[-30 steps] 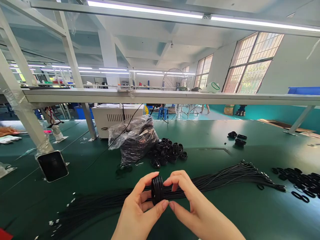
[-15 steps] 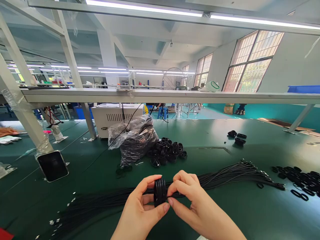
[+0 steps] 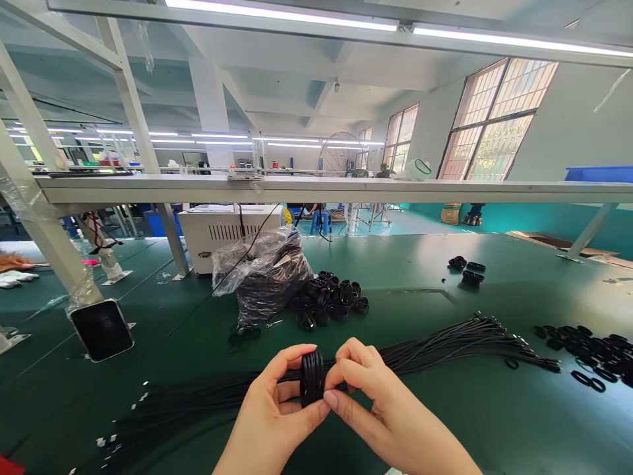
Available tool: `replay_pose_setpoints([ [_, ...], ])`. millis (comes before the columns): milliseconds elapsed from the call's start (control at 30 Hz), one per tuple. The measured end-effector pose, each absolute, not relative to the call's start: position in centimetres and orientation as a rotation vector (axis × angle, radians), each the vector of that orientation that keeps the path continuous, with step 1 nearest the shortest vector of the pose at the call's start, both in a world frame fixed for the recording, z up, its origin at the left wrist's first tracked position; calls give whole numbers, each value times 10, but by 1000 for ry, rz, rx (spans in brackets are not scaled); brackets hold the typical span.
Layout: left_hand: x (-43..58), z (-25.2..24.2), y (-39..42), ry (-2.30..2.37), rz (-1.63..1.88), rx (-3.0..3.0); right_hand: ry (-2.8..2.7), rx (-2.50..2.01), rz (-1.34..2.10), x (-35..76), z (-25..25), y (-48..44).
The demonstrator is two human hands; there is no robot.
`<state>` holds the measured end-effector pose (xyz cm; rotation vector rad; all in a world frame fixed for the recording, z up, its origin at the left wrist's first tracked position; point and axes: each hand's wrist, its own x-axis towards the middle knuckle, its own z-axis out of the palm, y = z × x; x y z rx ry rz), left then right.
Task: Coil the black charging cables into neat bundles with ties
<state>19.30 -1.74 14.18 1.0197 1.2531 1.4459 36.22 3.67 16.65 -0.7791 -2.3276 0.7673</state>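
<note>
I have a black coil (image 3: 311, 377) in my left hand (image 3: 270, 409), with the thumb low and the fingers over the top and behind it. My right hand (image 3: 368, 389) is at the coil's right side, finger and thumb tips close together, but I can't tell if they pinch a bit of it. The coil is up above the green table (image 3: 494, 429), in front of long black cords (image 3: 445, 346) lying across it. Past the cords, toward the far edge, a pile of coils (image 3: 339, 297) sits next to a clear bag (image 3: 270, 284) of black things. Loose black rings (image 3: 588, 349) lie toward the right edge.
</note>
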Motion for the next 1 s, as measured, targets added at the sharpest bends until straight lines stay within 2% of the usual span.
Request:
replay_pose_setpoints([
  [133,193,142,-17,1168,1416,1015,-2295,-763,833,365,164,39],
  [467,191,142,-19,1126,1341,972,-1873,-705,1420,345,149,46],
  [667,191,146,-20,1075,1338,954,-1652,-598,1628,339,143,48],
  [767,189,146,-20,1084,1331,955,-1608,-567,1642,338,145,45],
  [1000,189,148,-23,1142,1365,930,-1746,-697,1326,339,148,36],
])
